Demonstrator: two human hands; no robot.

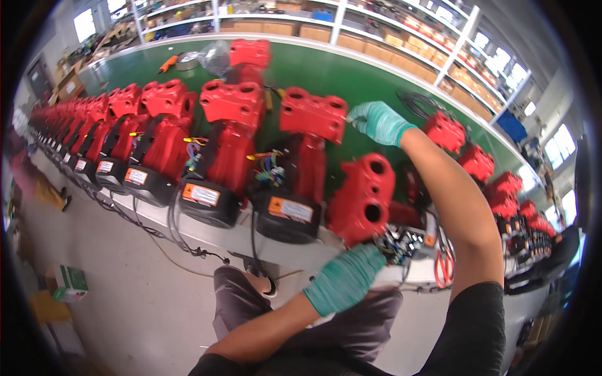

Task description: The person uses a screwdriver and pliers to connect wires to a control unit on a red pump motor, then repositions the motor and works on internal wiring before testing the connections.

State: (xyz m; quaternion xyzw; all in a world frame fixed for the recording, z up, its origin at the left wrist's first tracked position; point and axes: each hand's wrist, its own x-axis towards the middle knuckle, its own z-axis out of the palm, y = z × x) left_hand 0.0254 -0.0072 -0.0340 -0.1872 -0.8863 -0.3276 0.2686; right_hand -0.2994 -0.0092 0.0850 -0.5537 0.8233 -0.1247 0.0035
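A red cast pump-like unit (365, 197) with round holes lies tilted at the table's near edge, its loose wiring (400, 244) exposed. My left hand (347, 280), in a green knit glove, rests against its lower end beside the wires. Those fingertips are blurred and partly hidden, so their grip is unclear. Beyond the unit, my right hand (382, 124), gloved alike, reaches over the green tabletop. Its fingers are loosely bent and apart, with nothing visible in them. Just left of it stands another red unit (313, 116) with a black motor cover (285, 219).
A long row of similar red units (160, 138) runs left along the green table (364, 78); more red units (480, 164) stand right. Red-handled scissors (444, 266) lie at the near edge. Cables (179, 241) hang off the front. Shelves (389, 50) line the back.
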